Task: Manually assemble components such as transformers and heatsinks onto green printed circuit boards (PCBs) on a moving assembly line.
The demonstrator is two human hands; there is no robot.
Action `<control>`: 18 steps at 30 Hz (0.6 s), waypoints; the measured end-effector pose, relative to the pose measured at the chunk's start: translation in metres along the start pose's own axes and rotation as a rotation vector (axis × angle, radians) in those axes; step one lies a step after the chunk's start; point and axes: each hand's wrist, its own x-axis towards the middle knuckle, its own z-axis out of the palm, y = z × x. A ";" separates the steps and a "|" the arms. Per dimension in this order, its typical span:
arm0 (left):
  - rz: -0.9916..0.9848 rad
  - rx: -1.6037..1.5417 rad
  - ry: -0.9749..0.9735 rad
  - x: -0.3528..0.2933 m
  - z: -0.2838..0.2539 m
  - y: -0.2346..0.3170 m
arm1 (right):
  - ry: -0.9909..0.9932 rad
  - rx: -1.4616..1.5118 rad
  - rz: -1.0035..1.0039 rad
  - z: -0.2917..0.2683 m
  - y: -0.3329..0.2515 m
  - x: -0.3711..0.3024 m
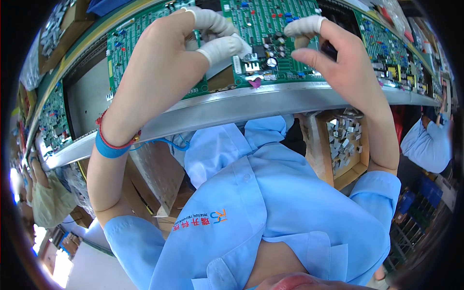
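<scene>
White finger cots cover several fingertips of both my hands. My left hand (166, 60) is closed, with thumb and fingers pinching a small silvery-white piece (246, 50). That piece is at the lower left part of a green circuit board (290, 72), beside a white connector (252, 68) and a round black capacitor (271, 62). Whether it touches the board I cannot tell. Over the right side of the same board, my right hand (340, 55) has its thumb and fingers apart, with nothing visible between them. A purple scrap (255, 83) lies at the board's near edge.
A metal rail (241, 104) runs along the near side of the boards. More circuit boards (384, 53) stand along the line. Below, an open box (352, 171) holds small metal pieces; another box (60, 36) is at upper left. Other people (427, 145) are at both sides.
</scene>
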 end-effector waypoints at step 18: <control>0.092 0.787 -0.226 0.037 0.071 0.075 | 0.286 0.756 0.603 -0.013 -0.014 -0.070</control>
